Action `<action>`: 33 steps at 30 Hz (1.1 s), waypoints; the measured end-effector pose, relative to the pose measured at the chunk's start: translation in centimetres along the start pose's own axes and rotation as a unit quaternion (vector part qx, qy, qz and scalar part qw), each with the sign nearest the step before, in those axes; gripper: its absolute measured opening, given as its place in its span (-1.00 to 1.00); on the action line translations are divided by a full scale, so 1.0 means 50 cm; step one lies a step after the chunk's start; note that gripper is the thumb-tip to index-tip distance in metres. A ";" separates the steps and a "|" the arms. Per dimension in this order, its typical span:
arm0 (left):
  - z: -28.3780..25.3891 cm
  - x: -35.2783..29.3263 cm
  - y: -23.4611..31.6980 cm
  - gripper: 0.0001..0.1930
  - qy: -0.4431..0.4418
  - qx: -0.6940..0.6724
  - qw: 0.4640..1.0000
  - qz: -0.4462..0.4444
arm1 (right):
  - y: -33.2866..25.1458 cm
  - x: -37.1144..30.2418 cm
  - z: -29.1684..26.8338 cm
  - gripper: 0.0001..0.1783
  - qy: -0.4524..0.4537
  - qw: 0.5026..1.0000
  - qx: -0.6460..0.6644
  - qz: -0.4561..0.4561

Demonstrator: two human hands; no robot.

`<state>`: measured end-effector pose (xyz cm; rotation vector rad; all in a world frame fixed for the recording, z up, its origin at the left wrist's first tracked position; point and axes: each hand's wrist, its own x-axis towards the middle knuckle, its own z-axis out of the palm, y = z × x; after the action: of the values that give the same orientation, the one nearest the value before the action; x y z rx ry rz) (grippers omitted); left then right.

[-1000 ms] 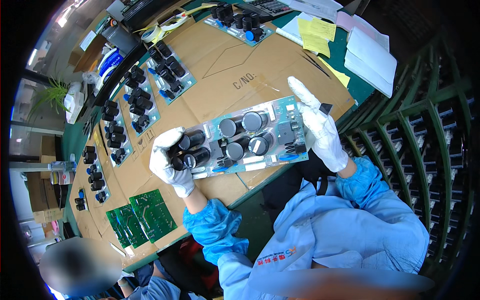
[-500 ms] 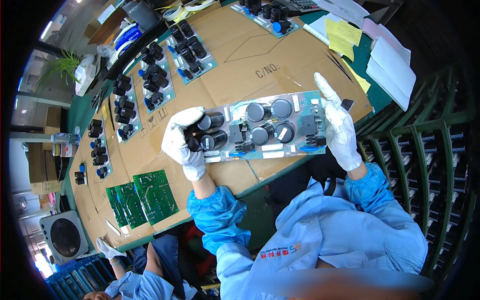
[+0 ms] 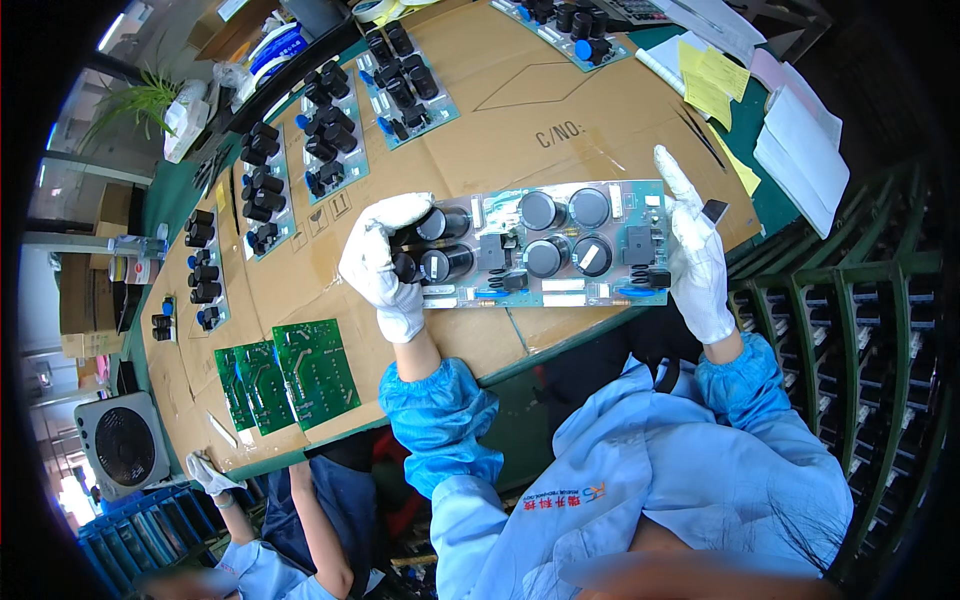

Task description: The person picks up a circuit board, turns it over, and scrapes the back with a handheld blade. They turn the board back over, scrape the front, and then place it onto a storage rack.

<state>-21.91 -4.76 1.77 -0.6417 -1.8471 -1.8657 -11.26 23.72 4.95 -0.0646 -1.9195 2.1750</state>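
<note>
A long circuit board (image 3: 512,251) is held level above the cardboard-covered table, its component side facing up. It carries several large black capacitors (image 3: 544,256), dark blocks and blue parts. My left hand (image 3: 385,265), in a white glove, wraps round the board's left end, fingers curled beside the capacitors there. At the opposite end, my right hand (image 3: 697,260), also gloved, grips the right edge with its index finger stretched upward; its thumb is hard to see. By the right hand's outer side shows a small dark piece (image 3: 714,211) that I cannot make out.
Populated boards (image 3: 333,135) stand in rows along the table's far and left sides. Bare green boards (image 3: 315,372) lie at the near left. Papers (image 3: 800,150) and yellow notes (image 3: 712,78) sit far right, above a green rack (image 3: 850,330). A co-worker's gloved hand (image 3: 212,474) is lower left.
The whole view has shifted slightly, so the table appears farther right and higher. Both hands keep their hold on the board, which has hardly moved against the table.
</note>
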 end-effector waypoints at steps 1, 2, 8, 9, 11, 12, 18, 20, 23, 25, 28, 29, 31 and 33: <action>0.000 0.001 0.002 -0.55 -0.003 0.006 1.000 0.003 | -0.003 0.000 0.003 -0.42 -0.002 1.000 0.001 0.001; -0.001 0.002 0.003 -0.56 -0.006 0.013 1.000 0.006 | -0.006 0.000 0.008 -0.42 0.008 1.000 -0.007 -0.002; -0.003 0.001 0.001 -0.57 0.002 0.006 1.000 -0.009 | 0.005 0.001 -0.002 -0.40 0.007 0.998 -0.056 0.004; -0.002 0.002 0.002 -0.57 0.003 0.006 1.000 -0.008 | 0.005 0.002 -0.001 -0.39 0.002 0.999 -0.044 -0.013; -0.002 0.003 0.003 -0.57 -0.003 0.009 1.000 -0.010 | 0.002 0.003 0.000 -0.36 -0.006 0.999 -0.047 -0.017; -0.002 0.003 0.002 -0.57 -0.003 0.010 1.000 -0.010 | 0.001 0.003 0.001 -0.32 -0.012 0.998 -0.050 -0.022; -0.004 0.005 0.007 -0.57 0.000 0.022 1.000 -0.020 | 0.006 0.006 -0.004 -0.32 -0.014 0.997 -0.077 -0.024; 0.000 0.005 0.003 -0.57 0.000 0.024 1.000 -0.015 | 0.007 0.006 0.003 -0.33 -0.001 0.997 -0.068 -0.029; -0.004 0.003 0.003 -0.56 -0.001 0.026 0.999 -0.024 | -0.001 0.001 0.006 -0.35 0.002 0.998 -0.062 -0.017; -0.003 0.005 0.009 -0.56 -0.004 0.041 0.999 -0.025 | 0.002 -0.002 -0.003 -0.35 -0.007 0.998 -0.066 0.000; 0.002 0.008 0.010 -0.55 -0.009 0.050 0.998 -0.026 | 0.017 -0.003 -0.011 -0.36 -0.006 0.999 -0.050 0.017; 0.003 0.009 0.010 -0.54 -0.011 0.045 0.999 -0.027 | 0.018 -0.002 -0.008 -0.40 0.007 1.000 -0.025 0.003; 0.006 0.008 0.008 -0.54 -0.005 0.023 0.999 -0.044 | 0.021 -0.002 -0.010 -0.44 0.021 1.000 -0.001 -0.011; 0.019 0.009 0.012 -0.53 -0.001 -0.002 0.998 -0.061 | 0.025 -0.004 -0.020 -0.42 0.022 1.000 -0.019 0.012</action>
<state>-21.86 -3.83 2.52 -0.5432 -1.9223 -1.9457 -11.03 24.53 3.56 -0.1408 -1.9460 2.1339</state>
